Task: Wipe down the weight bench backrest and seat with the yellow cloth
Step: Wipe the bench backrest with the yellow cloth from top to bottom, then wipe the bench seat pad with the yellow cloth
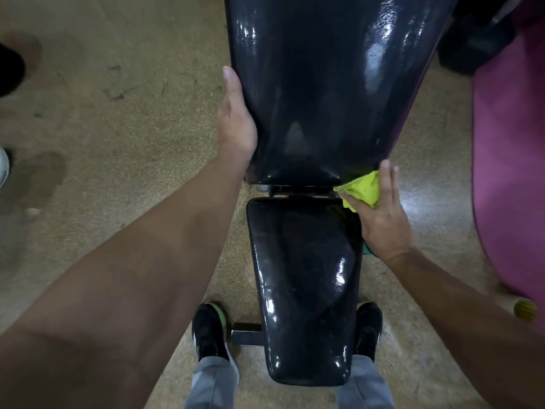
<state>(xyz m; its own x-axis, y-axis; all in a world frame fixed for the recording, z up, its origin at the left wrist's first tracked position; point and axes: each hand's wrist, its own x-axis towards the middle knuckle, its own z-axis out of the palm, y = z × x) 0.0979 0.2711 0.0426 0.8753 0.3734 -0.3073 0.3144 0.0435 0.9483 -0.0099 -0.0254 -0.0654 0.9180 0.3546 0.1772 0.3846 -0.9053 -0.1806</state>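
Item, far left edge: part of a dark shoe [10,70] and part of a pale shoe [3,166], both cut off by the frame, on the speckled tan floor [118,113].

Item, left hand [236,119]: laid along the left edge of the glossy black padded backrest [318,84], thumb pointing up the side; the other fingers are out of sight behind the pad, so whether they curl round it cannot be told.

Item, lower centre: two black trainers [209,332] below grey trouser legs [213,382], one foot on either side of the bench. A dark metal foot bar [246,333] juts out to the left from under the seat.

Item, centre: glossy black padded seat [306,290], narrow and tapering, just below the backrest with a small gap showing the hinge hardware [298,190].

Item, yellow-green bunched cloth [361,187]: at the lower right corner of the backrest, beside the gap above the seat, touching the pad's corner.

Item, right hand [380,214]: fingers curled round the cloth, holding it bunched in the hand, with one finger extended upward along the backrest's edge.

Item, right: a large magenta rounded padded object [513,157], with a small yellowish round thing [525,309] at its lower edge, blurred.
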